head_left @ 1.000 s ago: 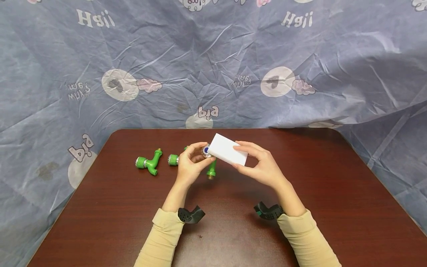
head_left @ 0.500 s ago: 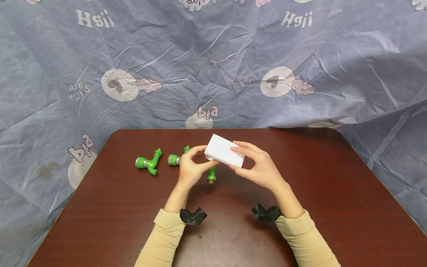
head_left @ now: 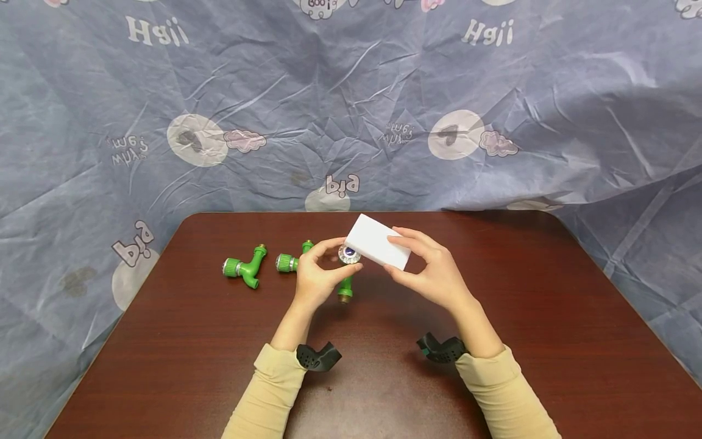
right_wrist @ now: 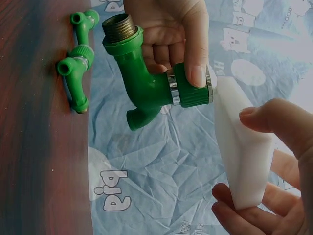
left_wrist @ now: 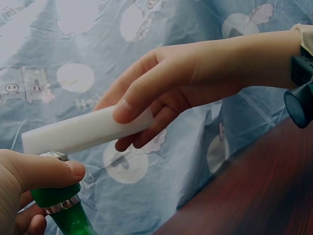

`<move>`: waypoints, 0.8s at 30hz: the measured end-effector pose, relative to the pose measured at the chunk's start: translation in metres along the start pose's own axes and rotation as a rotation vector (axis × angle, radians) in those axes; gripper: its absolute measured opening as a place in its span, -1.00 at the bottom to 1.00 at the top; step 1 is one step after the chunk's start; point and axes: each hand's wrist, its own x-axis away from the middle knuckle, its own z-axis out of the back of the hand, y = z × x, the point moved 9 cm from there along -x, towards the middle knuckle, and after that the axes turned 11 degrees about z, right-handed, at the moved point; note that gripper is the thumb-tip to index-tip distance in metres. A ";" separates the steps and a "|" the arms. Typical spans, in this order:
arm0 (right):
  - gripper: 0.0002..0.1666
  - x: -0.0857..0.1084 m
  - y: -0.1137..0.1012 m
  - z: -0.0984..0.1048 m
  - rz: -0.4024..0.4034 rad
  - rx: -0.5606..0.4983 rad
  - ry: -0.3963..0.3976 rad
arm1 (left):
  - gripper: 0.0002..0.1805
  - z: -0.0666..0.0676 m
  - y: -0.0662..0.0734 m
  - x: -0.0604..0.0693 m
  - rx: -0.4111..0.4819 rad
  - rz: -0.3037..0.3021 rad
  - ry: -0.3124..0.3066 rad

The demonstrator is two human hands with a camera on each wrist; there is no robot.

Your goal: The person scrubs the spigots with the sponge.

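My left hand (head_left: pixel 317 277) pinches the green knob of a faucet (right_wrist: pixel 146 85), thumb on one side of it. The faucet's brass threaded end and short spout show in the right wrist view. A white sponge block (head_left: pixel 375 242) is held in my right hand (head_left: pixel 430 268), between the thumb and the fingers. One end of the sponge (left_wrist: pixel 78 132) lies against the silver cap of the knob, whose blue centre shows in the head view. Both hands are raised over the table.
Two more green faucets lie on the brown table (head_left: pixel 493 305) to the left: one farther left (head_left: pixel 247 267), the other (head_left: pixel 286 263) partly behind my left hand. A grey-blue printed cloth (head_left: pixel 384 122) hangs behind the table.
The sponge shifted left across the knob's cap, covering it, then back up and right, so the cap shows again. My left hand moved slightly right with the faucet.
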 end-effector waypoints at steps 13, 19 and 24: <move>-0.47 0.000 0.004 0.004 -0.012 -0.048 -0.009 | -0.54 0.001 -0.002 -0.001 0.060 0.021 -0.003; -0.46 0.003 0.010 0.011 -0.044 -0.081 0.021 | -0.50 0.003 -0.003 -0.001 0.076 0.023 0.003; -0.46 0.000 0.007 0.012 -0.045 -0.119 -0.006 | -0.48 0.005 0.000 -0.001 0.037 0.012 0.007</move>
